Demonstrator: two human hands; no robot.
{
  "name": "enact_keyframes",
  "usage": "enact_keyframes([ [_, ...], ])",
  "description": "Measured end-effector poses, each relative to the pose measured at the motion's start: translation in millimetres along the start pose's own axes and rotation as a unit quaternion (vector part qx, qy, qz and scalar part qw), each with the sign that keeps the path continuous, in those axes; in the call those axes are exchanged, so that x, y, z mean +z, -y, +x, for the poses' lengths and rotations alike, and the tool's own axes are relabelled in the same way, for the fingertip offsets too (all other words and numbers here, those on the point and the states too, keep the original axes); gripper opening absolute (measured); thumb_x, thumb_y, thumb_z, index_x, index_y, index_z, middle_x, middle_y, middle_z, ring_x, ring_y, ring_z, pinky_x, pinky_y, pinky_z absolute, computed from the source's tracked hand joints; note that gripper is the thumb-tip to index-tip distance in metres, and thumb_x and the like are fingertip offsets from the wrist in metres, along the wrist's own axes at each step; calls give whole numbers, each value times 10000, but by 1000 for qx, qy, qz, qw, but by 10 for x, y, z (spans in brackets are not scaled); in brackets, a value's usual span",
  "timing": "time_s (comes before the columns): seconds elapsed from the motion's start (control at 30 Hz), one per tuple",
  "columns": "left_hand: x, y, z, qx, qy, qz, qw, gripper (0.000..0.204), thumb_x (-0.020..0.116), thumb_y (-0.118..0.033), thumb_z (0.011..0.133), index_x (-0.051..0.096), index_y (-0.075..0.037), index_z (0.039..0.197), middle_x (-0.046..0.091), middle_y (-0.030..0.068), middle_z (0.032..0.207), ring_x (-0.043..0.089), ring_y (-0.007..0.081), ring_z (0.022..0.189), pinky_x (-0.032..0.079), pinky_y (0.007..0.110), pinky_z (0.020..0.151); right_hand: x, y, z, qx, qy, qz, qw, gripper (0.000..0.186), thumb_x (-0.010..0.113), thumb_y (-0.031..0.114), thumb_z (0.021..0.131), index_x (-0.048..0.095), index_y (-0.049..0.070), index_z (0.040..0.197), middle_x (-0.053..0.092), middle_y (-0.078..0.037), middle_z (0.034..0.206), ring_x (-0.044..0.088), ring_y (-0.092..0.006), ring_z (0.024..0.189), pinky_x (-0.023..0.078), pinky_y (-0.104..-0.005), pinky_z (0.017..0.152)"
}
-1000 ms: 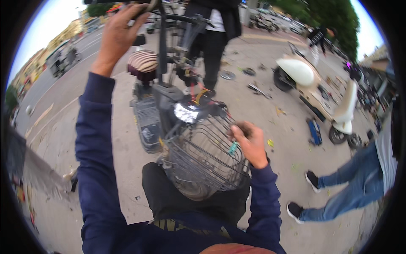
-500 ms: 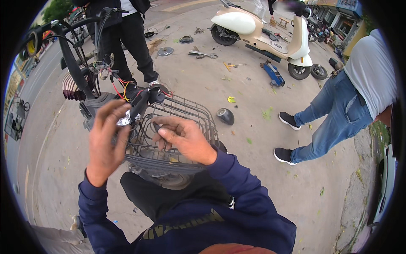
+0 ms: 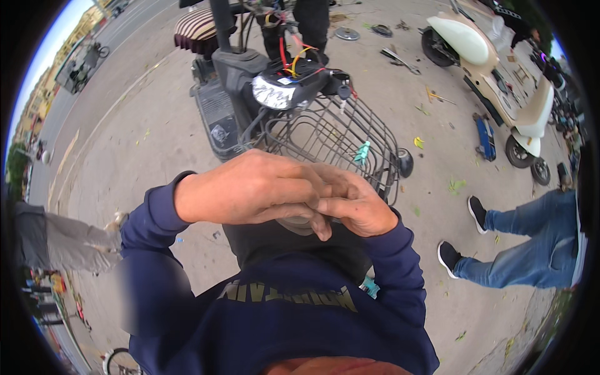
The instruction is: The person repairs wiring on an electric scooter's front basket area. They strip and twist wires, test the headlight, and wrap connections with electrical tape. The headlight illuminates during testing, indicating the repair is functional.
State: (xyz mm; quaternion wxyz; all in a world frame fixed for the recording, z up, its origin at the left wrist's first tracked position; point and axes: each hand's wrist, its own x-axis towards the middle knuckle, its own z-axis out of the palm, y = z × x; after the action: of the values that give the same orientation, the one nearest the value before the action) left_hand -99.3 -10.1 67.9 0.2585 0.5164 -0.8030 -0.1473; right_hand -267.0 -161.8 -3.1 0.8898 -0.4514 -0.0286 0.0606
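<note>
Meeting in the head view near the black wire basket (image 3: 337,134), our left hand (image 3: 253,190) and right hand (image 3: 359,203) curl their fingers together, on what, if anything, we cannot tell, and any loosely pinched piece could slip and drop.

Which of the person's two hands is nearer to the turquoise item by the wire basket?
Right. The right hand is just below the turquoise item in the picture; the left hand is farther off, lower and to its left.
</note>
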Motion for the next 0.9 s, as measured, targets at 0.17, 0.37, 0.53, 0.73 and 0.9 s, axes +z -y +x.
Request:
enact_keyframes([
  [0.17, 35, -22, -106, -91, -1, 19, 996, 181, 719, -158, 877, 634, -19, 956, 653, 120, 1018, 658, 309, 856, 540, 387, 698, -77, -88, 114, 17, 40, 8, 999, 508, 555, 137, 975, 407, -43, 1427, 637, -90, 962, 657, -157, 757, 510, -247, 607],
  [0.37, -56, 47, -76, -204, -79, 25, 975, 182, 726, -151, 864, 637, 5, 896, 662, 143, 809, 651, 306, 709, 512, 358, 605, -5, 49, 177, -39, -104, -180, 977, 463, 639, 250, 985, 537, -67, 1307, 656, -155, 1180, 651, -166, 1031, 521, -257, 809],
  [0.53, -29, 139, -28, -238, -113, -12, 964, 174, 716, -145, 856, 659, 20, 855, 659, 140, 711, 638, 249, 614, 503, 330, 565, 23, 69, 233, -56, -160, -229, 959, 300, 673, 167, 961, 637, -83, 1123, 702, -110, 993, 646, -121, 899, 517, -251, 784],
  [0.73, -46, 248, -20, -209, -118, -32, 970, 213, 702, -170, 883, 660, 38, 868, 660, 119, 703, 650, 199, 625, 509, 307, 580, -36, 97, 230, -73, -165, -257, 950, 222, 657, 135, 961, 657, -60, 1069, 713, -88, 913, 648, -98, 805, 491, -226, 697],
  [0.9, -204, 440, 96, -276, -219, -99, 931, 260, 650, -203, 951, 650, 57, 954, 652, 77, 734, 659, 121, 643, 506, 287, 582, -242, 182, 286, -119, -219, -259, 933, 224, 666, 156, 954, 665, -47, 1049, 726, -101, 936, 666, -116, 789, 492, -232, 674],
])
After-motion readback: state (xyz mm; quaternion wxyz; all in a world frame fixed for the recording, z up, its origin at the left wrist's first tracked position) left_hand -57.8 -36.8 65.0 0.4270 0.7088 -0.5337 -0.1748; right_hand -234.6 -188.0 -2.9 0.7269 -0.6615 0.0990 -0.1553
